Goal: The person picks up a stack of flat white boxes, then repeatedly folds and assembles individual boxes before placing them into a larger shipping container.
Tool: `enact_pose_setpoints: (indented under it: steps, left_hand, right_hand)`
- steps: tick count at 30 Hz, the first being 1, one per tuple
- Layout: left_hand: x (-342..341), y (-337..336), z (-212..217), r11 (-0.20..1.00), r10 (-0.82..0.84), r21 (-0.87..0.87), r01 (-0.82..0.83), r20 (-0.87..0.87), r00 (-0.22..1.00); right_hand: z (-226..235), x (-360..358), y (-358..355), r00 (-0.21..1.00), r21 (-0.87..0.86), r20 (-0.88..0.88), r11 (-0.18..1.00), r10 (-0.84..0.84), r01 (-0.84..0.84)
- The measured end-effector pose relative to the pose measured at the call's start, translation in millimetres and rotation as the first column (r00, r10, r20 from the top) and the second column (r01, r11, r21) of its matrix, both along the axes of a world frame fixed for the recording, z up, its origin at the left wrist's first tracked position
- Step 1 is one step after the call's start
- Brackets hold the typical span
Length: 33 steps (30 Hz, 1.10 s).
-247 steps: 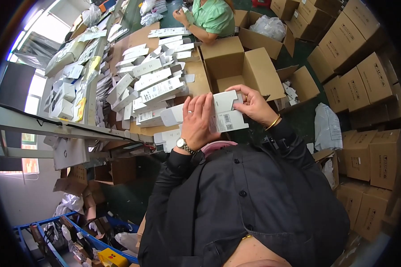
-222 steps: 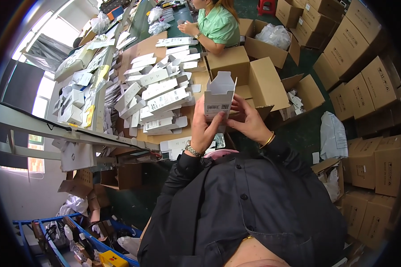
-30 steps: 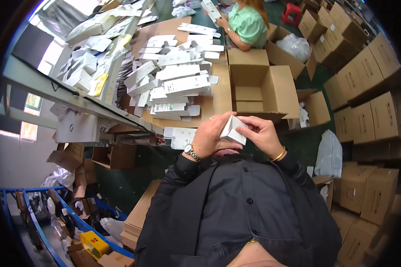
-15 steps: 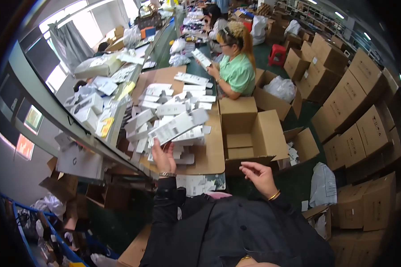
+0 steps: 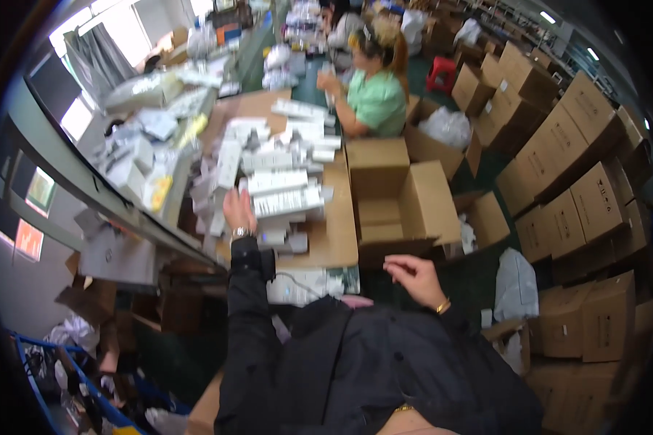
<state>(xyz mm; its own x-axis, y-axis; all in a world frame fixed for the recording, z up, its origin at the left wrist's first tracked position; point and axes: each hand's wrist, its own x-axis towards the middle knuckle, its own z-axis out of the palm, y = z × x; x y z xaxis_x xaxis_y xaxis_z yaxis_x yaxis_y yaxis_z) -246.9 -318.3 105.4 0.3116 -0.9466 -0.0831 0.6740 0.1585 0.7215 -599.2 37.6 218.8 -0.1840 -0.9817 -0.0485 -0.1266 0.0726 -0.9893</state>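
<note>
My left hand (image 5: 239, 212) is at the left front of a heap of flat, elongated white boxes (image 5: 272, 161) on a cardboard-topped table. Its fingers reach the lower end of an upright-lying white box (image 5: 227, 164). Blur hides whether they grip it. Just right of those fingers lies a white box with dark print (image 5: 289, 202). My right hand (image 5: 416, 278) hovers before my body at the table's right, fingers loosely bent and nothing visible in them. Beyond it stands a large open brown carton (image 5: 382, 210), its inside walls bare.
A co-worker in a green top (image 5: 376, 101) sits at the table's far right side. Stacked brown cartons (image 5: 559, 156) line the right. A white sack (image 5: 516, 283) stands near them. Left, a cluttered shelf (image 5: 134, 167) runs behind a metal frame.
My left hand has moved left, and the long white box it held is no longer slanting up rightward from it. The co-worker's hands have risen. My right hand stays nearly still.
</note>
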Motion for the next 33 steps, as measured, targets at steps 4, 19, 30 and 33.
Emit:
enact_pose_setpoints:
  steps: [4,19,30,33]
  left_hand:
    - [-37.8,73.0,26.4,0.945,-0.327,0.131,0.300,0.403,0.855]
    - [-6.2,215.6,-129.2,0.669,-0.111,0.585,0.458,0.688,-0.717]
    - [-12.9,202.7,-170.6,0.762,0.177,0.452,0.464,0.544,-0.820]
    - [-25.2,189.5,-162.5,0.733,0.118,0.482,0.481,0.606,-0.787]
  right_hand:
    - [-3.0,-4.2,-4.6,1.000,0.017,-0.002,1.000,-0.007,0.007]
    - [-27.8,9.1,2.4,0.984,0.214,0.069,0.960,0.167,-0.178]
    - [-23.7,8.5,-4.0,0.988,0.271,0.001,0.951,0.156,-0.151]
    - [-18.1,8.5,-3.2,0.989,0.248,0.003,0.958,0.145,-0.141]
